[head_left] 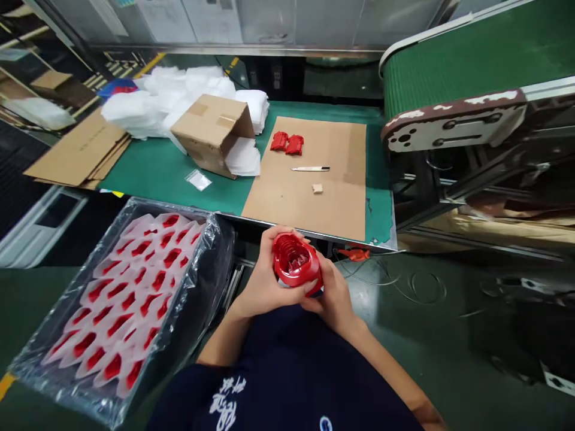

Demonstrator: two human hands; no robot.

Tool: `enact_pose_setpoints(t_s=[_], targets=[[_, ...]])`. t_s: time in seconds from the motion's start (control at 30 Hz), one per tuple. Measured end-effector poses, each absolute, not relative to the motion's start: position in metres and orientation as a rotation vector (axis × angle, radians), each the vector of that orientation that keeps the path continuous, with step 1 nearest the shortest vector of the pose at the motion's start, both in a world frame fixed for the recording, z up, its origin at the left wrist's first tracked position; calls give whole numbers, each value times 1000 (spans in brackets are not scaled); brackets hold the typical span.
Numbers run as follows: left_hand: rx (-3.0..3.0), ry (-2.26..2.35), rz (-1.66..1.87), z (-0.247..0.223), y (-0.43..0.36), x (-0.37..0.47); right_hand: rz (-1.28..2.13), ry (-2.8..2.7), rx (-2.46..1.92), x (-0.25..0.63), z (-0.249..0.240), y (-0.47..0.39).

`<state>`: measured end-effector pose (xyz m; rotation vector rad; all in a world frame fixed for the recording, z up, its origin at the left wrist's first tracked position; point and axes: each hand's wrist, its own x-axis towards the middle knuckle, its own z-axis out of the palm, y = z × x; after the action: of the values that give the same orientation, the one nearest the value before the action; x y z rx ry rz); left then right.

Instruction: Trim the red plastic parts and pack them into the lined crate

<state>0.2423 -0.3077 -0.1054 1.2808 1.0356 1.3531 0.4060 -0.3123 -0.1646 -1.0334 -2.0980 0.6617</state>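
Note:
A glossy red hollow part [294, 260] with a ribbed inside is held in front of my body, just off the table's front edge, its opening facing up. My left hand [265, 284] wraps round its left side, and my right hand [333, 296] grips its right side. Beyond them, a cardboard sheet [341, 209] lies on the green table [380, 179]. On that sheet rest two small red pieces [286, 143], a thin white and black tool [311, 169] and a small beige block [317, 189].
Left of me stands a plastic-lined crate [175, 317] of red parts in white wrapping. An open cardboard box [211, 129], white foam bundles [179, 90] and flat cardboard [78, 146] occupy the table's left side. A green conveyor [476, 63] juts in at right.

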Motion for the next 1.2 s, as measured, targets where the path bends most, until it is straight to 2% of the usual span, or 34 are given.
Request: enact_pose_setpoints(t_s=[0.17, 0.4, 0.63, 0.77, 0.83, 0.93, 1.0, 1.1, 1.2], targets=[[1353, 963, 1365, -96, -320, 243, 535, -2051, -1051, 408, -159, -330], [1007, 1179, 1225, -109, -302, 247, 641, -1983, -1258, 405, -174, -323], [542, 1314, 1226, -165, -258, 232, 836, -2063, -1393, 379, -189, -277], [490, 1538, 1219, -213, -218, 200, 750, -2255, -1542, 361, -209, -212], [645, 1757, 1229, -234, -194, 184, 615, -2402, -1584, 349, -220, -180], [1201, 1904, 1237, -256, -157, 169, 391, -2600, -1601, 329, -235, -150], [1551, 1859, 1190, -267, -135, 166, 304, -2668, -1553, 322, -244, -140], [1776, 1751, 1091, -282, -114, 167, 326, -2604, -1561, 331, -255, -125], [1816, 1700, 1099, -294, -107, 167, 251, -2385, -1826, 358, -264, -97]])
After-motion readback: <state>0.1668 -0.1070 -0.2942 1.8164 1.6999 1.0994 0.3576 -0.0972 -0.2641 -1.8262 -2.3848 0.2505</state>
